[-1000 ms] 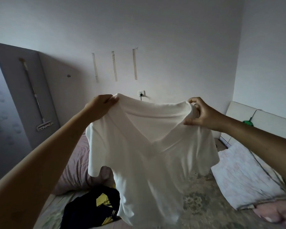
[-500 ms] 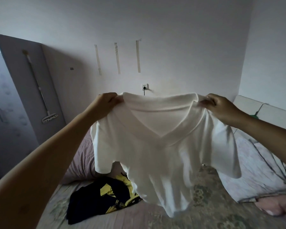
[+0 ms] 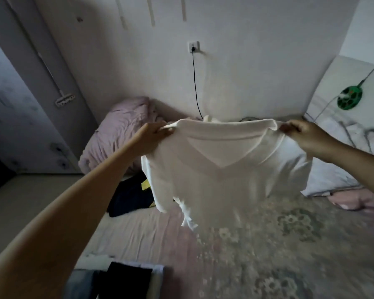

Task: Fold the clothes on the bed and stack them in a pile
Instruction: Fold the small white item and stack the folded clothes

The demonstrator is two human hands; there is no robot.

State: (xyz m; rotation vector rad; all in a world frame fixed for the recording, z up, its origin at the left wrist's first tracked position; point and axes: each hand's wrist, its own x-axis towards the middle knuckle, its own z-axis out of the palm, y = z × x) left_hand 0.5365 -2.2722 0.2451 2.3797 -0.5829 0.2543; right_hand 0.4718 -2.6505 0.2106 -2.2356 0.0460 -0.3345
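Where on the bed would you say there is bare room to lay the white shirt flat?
Bare sheet lies below the white shirt, between the folded pile at the near edge and the dark garment. The bed is also free near right. It is crowded toward the wall: pink quilt and white pillow.

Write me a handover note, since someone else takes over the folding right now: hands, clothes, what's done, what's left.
Left hand and right hand each pinch a shoulder of the white V-neck shirt, held spread in the air above the bed.
Dark garment with yellow lies unfolded on the bed behind it.
Folded pile sits at the near edge.
Left: lay the shirt flat, fold it, stack it, then fold the dark one.
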